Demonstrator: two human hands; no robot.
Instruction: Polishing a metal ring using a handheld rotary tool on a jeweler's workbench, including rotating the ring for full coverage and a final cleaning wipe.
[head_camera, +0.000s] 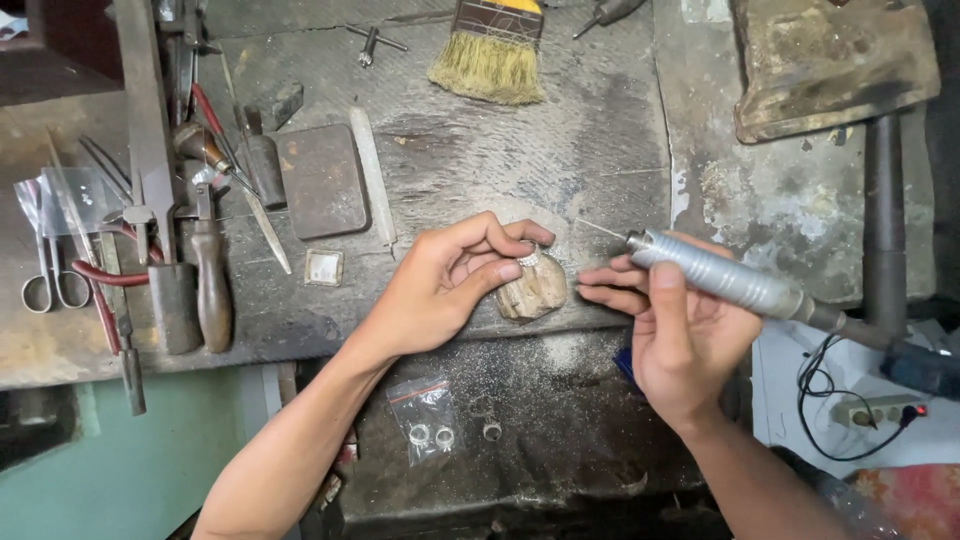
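Steel scissors (47, 275), pliers (105, 275) and files (150, 130) crowd the left of the frame on my worn bench (600, 130). At centre, my left hand (445, 285) pinches a small silver ring (528, 257) between thumb and forefinger, against a wooden bench peg (533, 292). Right of centre, my right hand (680, 330) clamps its fingers round a grey rotary handpiece (735, 283), its thin bit near the ring.

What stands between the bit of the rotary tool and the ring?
Nothing visible. The thin bit points toward the ring in the left hand across open air; the right hand grips the rotary handpiece.
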